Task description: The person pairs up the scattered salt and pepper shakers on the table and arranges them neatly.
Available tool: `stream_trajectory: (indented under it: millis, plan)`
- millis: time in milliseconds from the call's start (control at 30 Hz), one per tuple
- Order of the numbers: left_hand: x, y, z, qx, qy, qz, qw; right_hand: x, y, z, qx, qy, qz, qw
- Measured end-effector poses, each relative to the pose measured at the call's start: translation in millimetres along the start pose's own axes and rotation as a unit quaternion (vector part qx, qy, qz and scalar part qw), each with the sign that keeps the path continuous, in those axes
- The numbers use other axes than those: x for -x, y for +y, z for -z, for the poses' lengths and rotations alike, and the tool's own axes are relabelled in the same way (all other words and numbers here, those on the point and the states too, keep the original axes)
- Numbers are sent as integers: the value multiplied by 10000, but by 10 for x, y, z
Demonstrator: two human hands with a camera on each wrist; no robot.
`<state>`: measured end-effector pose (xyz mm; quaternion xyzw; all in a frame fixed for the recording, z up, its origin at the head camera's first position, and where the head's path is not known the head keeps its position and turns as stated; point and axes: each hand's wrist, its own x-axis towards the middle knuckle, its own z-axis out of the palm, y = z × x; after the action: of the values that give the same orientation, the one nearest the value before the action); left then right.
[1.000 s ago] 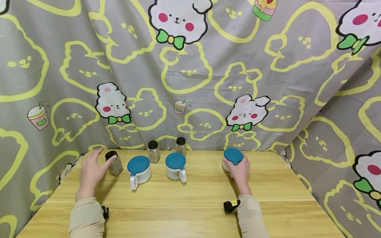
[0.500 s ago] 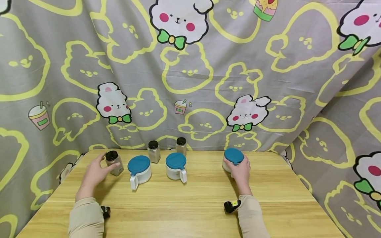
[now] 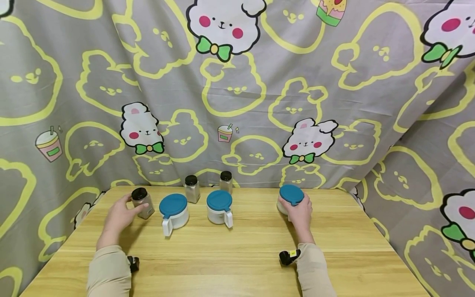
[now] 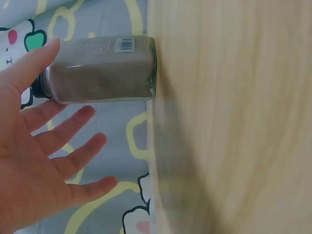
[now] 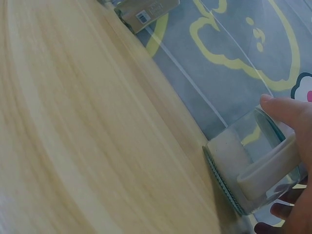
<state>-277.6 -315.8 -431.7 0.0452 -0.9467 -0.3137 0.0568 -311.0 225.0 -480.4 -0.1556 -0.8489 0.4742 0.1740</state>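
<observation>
My left hand [image 3: 124, 211] is beside a small glass spice jar [image 3: 142, 203] with a black cap, at the table's far left. In the left wrist view the fingers [image 4: 73, 146] are spread and straight, and the thumb lies along the jar [image 4: 100, 70], which is full of brownish powder. My right hand [image 3: 299, 212] grips a glass jar with a blue lid [image 3: 291, 194] at the far right. In the right wrist view the thumb [image 5: 285, 109] lies on that jar [image 5: 253, 165] and the fingers curl under it by its white handle.
Two more blue-lidded jars with white handles [image 3: 173, 210] [image 3: 219, 205] stand mid-table. Behind them are two more black-capped spice jars [image 3: 191, 189] [image 3: 225, 182]. The wooden table [image 3: 237, 255] ends at a grey cartoon-print curtain [image 3: 237, 103] on the far side and both flanks.
My left hand has dropped from above the spice jar to its near side, and the jar now stands upright. The right hand has stayed on the blue-lidded jar.
</observation>
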Motion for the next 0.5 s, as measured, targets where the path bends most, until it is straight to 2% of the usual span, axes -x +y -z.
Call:
stream_trajectory:
  millis: [300,500]
  plan:
    - [14,45,-7,-64,106,127,9998,0,0,-2,-2,13,27,10000]
    - [31,87,19,-109,49,194,9997,-5,7,-3,-2,24,40,10000]
